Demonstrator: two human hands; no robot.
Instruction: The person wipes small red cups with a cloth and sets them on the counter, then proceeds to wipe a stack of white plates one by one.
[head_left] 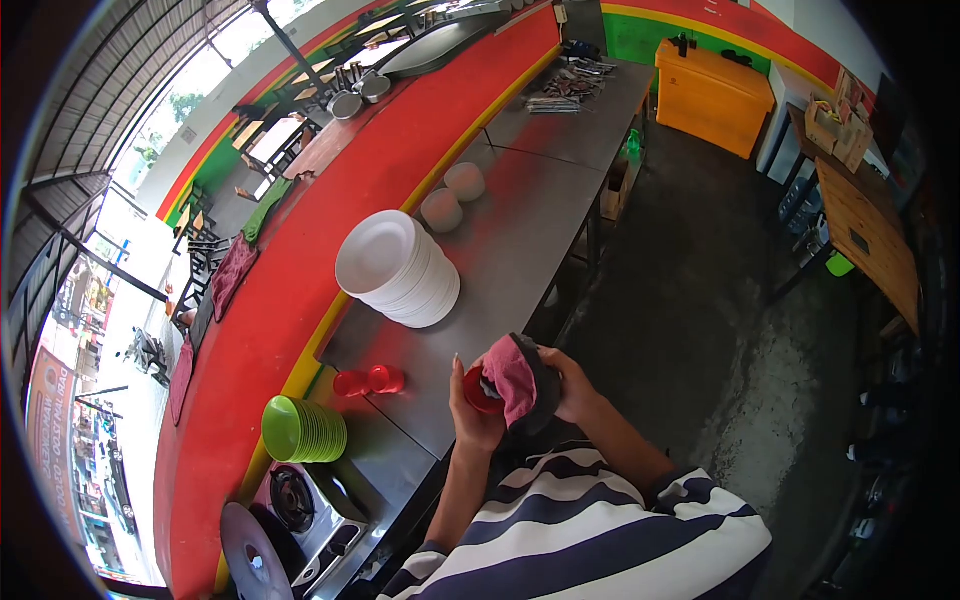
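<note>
A red cup (pixel 480 392) is in my left hand (pixel 472 418), its fingers wrapped round the outside. My right hand (pixel 570 385) grips a pink and dark grey cloth (pixel 515 382), which covers part of the cup's opening. Two more red cups (pixel 368 381) rest on the metal counter (pixel 420 385) to the left of my hands. Beyond them rises a tall stack of white plates (pixel 400 268). Nearer the lower left, a stack of green bowls (pixel 303 430) leans on its side.
Two round pale objects (pixel 453 197) lie past the plates. Cutlery (pixel 570 85) covers the counter's far end. A gas stove (pixel 305 520) is at the lower left, beside a red wall (pixel 280 290). An orange chest (pixel 712 97) and wooden table (pixel 868 240) stand across the floor.
</note>
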